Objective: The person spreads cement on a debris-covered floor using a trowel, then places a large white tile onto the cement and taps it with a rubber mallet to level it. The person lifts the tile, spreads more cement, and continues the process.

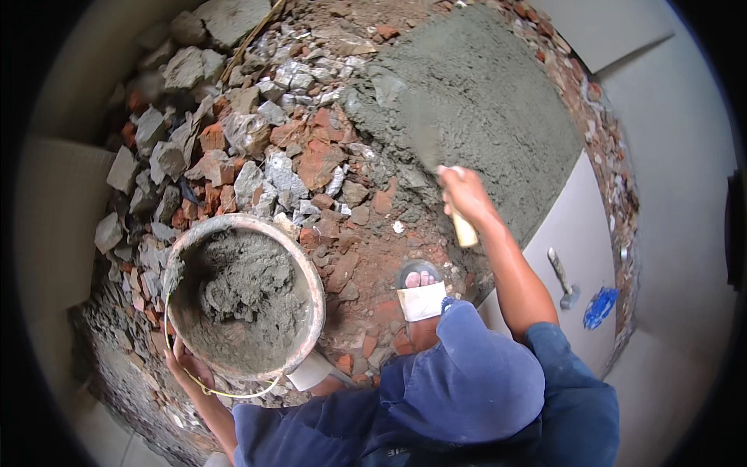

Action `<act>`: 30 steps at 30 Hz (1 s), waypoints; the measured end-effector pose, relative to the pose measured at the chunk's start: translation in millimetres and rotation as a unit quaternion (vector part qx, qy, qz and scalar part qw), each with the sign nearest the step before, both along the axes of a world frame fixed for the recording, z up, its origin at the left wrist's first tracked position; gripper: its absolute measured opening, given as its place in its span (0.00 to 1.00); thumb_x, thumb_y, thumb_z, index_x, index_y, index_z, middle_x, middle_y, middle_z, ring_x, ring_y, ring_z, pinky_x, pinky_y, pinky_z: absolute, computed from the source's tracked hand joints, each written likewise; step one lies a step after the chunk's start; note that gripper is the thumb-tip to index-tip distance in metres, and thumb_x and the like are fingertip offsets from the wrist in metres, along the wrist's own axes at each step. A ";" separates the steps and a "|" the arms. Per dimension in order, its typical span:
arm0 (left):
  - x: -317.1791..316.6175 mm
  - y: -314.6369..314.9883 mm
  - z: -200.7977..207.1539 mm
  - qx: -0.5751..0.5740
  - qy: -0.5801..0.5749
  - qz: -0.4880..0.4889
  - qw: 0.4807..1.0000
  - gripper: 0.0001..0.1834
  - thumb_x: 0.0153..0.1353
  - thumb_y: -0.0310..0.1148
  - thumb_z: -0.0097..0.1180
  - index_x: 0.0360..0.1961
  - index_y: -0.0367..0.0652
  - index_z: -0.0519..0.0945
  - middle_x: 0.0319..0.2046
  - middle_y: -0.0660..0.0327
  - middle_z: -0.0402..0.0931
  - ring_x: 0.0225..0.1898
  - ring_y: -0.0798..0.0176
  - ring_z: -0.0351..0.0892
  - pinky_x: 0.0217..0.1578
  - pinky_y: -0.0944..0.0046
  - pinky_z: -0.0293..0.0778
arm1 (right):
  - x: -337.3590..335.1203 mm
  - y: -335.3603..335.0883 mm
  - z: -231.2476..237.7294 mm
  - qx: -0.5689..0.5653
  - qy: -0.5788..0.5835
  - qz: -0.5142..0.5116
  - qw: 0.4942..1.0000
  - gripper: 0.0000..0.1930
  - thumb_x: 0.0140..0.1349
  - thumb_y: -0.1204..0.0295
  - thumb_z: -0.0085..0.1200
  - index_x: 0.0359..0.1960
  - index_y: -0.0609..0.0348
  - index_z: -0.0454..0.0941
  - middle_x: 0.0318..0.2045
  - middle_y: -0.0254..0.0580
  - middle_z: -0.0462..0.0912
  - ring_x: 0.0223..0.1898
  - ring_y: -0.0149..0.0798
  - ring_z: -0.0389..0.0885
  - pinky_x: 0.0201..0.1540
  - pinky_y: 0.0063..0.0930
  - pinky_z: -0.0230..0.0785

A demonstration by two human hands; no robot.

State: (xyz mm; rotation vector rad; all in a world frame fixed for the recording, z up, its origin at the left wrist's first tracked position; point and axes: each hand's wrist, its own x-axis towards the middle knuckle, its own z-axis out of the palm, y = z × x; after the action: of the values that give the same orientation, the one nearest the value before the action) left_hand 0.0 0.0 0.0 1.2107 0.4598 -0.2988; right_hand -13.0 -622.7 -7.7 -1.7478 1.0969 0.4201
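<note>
My right hand (464,194) is closed round the pale yellow handle (464,233) of a trowel. The trowel's blade (424,138), blurred by motion, is over the left part of a spread bed of wet grey mortar (498,101). At lower left stands a round bucket (314,311) with a mortar-smeared rim and a thin yellowish bail. A lumpy heap of grey mortar (253,284) is inside it. My left hand (187,363) holds the bucket low on its near left side, by the bail; some fingers are partly hidden.
Broken concrete and brick rubble (226,140) covers the left side. A pale tile (580,226) borders the mortar at right, bearing a small mallet (559,272) and a crumpled blue plastic piece (601,307). A foot in a sandal (420,277) rests on the soil. A pale wall (677,194) stands right.
</note>
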 end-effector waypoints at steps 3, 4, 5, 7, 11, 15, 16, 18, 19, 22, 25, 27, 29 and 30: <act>-5.3 -7.0 1.2 -0.025 -0.013 0.007 1.000 0.40 0.66 0.59 0.43 0.61 0.27 0.67 0.61 0.47 0.68 0.63 0.54 0.66 0.65 0.55 0.59 | 11.3 7.5 8.5 -0.014 0.031 -0.019 0.999 0.20 0.69 0.57 0.39 0.39 0.63 0.75 0.25 0.43 0.76 0.22 0.35 0.76 0.30 0.36 0.73; -3.9 -7.2 2.2 -0.026 -0.006 0.009 1.000 0.40 0.66 0.58 0.43 0.60 0.27 0.67 0.61 0.47 0.68 0.62 0.54 0.66 0.65 0.55 0.59 | 21.9 17.2 0.9 -0.033 0.076 0.039 0.996 0.20 0.69 0.58 0.38 0.40 0.63 0.75 0.27 0.46 0.78 0.25 0.37 0.78 0.33 0.37 0.74; -1.9 -7.6 3.6 -0.040 -0.012 -0.002 0.999 0.40 0.67 0.58 0.42 0.60 0.27 0.67 0.60 0.47 0.68 0.62 0.54 0.67 0.65 0.56 0.59 | 32.6 22.5 -4.1 -0.040 0.101 0.099 0.989 0.20 0.69 0.59 0.38 0.41 0.64 0.75 0.29 0.49 0.79 0.28 0.40 0.80 0.36 0.38 0.75; 2.7 -7.4 7.5 -0.013 -0.007 0.002 1.000 0.41 0.66 0.59 0.42 0.61 0.26 0.67 0.60 0.47 0.68 0.62 0.54 0.67 0.65 0.56 0.59 | 43.3 26.5 -8.6 -0.174 0.114 0.255 0.944 0.23 0.69 0.57 0.35 0.46 0.66 0.75 0.39 0.57 0.82 0.43 0.48 0.82 0.48 0.43 0.72; 0.4 -8.5 7.8 -0.015 -0.005 0.007 1.000 0.41 0.66 0.59 0.42 0.61 0.26 0.66 0.61 0.46 0.68 0.62 0.54 0.67 0.65 0.56 0.59 | 29.6 -32.9 22.3 -0.239 0.105 0.284 0.923 0.24 0.66 0.54 0.36 0.44 0.63 0.76 0.28 0.43 0.80 0.29 0.39 0.79 0.32 0.38 0.74; -3.2 -7.7 9.4 -0.007 0.005 -0.005 1.000 0.42 0.65 0.60 0.44 0.62 0.28 0.66 0.61 0.47 0.68 0.63 0.54 0.66 0.65 0.56 0.59 | 40.6 -80.0 21.0 -0.499 0.000 0.378 0.779 0.12 0.59 0.58 0.46 0.31 0.53 0.73 0.21 0.38 0.77 0.21 0.38 0.75 0.24 0.40 0.70; -2.6 -8.2 9.8 -0.012 0.005 -0.005 1.000 0.42 0.65 0.60 0.45 0.62 0.28 0.66 0.61 0.48 0.68 0.63 0.54 0.66 0.65 0.56 0.59 | 48.6 -84.0 17.4 -0.519 -0.074 0.392 0.756 0.11 0.60 0.59 0.49 0.32 0.54 0.74 0.24 0.40 0.79 0.24 0.40 0.77 0.28 0.42 0.72; -1.9 -7.0 10.8 -0.037 0.005 -0.020 0.999 0.43 0.63 0.61 0.48 0.62 0.30 0.66 0.61 0.49 0.68 0.63 0.55 0.66 0.66 0.56 0.59 | 73.6 -88.9 10.8 -0.507 -0.072 0.400 0.760 0.10 0.62 0.61 0.51 0.33 0.55 0.74 0.29 0.43 0.80 0.29 0.42 0.80 0.35 0.43 0.75; -2.3 -6.5 10.7 -0.017 0.015 -0.001 1.000 0.43 0.62 0.61 0.48 0.62 0.30 0.66 0.61 0.49 0.68 0.63 0.55 0.66 0.66 0.56 0.59 | 93.0 -90.0 5.9 -0.479 -0.024 0.397 0.783 0.10 0.63 0.62 0.51 0.34 0.56 0.74 0.31 0.44 0.80 0.31 0.42 0.81 0.36 0.42 0.75; -3.2 -6.1 8.9 0.004 0.000 0.000 1.000 0.44 0.61 0.62 0.50 0.62 0.30 0.66 0.62 0.50 0.67 0.62 0.56 0.67 0.65 0.56 0.60 | 127.8 -82.5 -16.3 -0.466 -0.016 0.448 0.763 0.10 0.64 0.63 0.50 0.35 0.56 0.75 0.32 0.43 0.81 0.33 0.41 0.81 0.40 0.40 0.76; -3.2 -5.2 7.9 0.006 -0.003 0.017 1.000 0.42 0.63 0.60 0.49 0.61 0.30 0.67 0.61 0.50 0.68 0.62 0.56 0.67 0.65 0.56 0.61 | 111.6 -87.5 -31.1 -0.488 -0.037 0.509 0.708 0.09 0.64 0.63 0.50 0.36 0.55 0.75 0.33 0.40 0.81 0.33 0.41 0.81 0.41 0.37 0.75; -3.1 -3.7 9.0 -0.022 0.021 0.007 1.000 0.40 0.64 0.59 0.47 0.61 0.30 0.67 0.60 0.50 0.69 0.62 0.56 0.67 0.65 0.56 0.61 | 80.7 -101.6 -38.0 -0.433 0.023 0.517 0.737 0.10 0.63 0.63 0.52 0.36 0.55 0.75 0.33 0.41 0.81 0.34 0.42 0.80 0.42 0.39 0.74; -3.6 -3.4 11.2 -0.028 0.033 0.007 0.999 0.39 0.65 0.58 0.46 0.60 0.30 0.68 0.59 0.50 0.70 0.61 0.56 0.68 0.64 0.56 0.61 | 20.9 -123.1 -33.8 -0.443 -0.051 0.515 0.732 0.10 0.62 0.63 0.53 0.34 0.56 0.74 0.33 0.42 0.79 0.36 0.45 0.80 0.42 0.41 0.72; -3.4 -3.6 12.1 -0.022 0.033 0.010 0.999 0.38 0.65 0.58 0.46 0.60 0.30 0.69 0.59 0.50 0.70 0.61 0.55 0.68 0.64 0.56 0.61 | -7.1 -135.0 -29.5 -0.445 -0.063 0.532 0.718 0.10 0.61 0.63 0.54 0.34 0.56 0.73 0.33 0.43 0.78 0.37 0.46 0.79 0.42 0.41 0.71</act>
State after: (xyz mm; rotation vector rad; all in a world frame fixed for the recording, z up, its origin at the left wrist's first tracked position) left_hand -3.4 -3.6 12.1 1.1545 0.5194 -0.3301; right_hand -20.1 -757.7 -37.2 -3.1672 -0.0426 0.4514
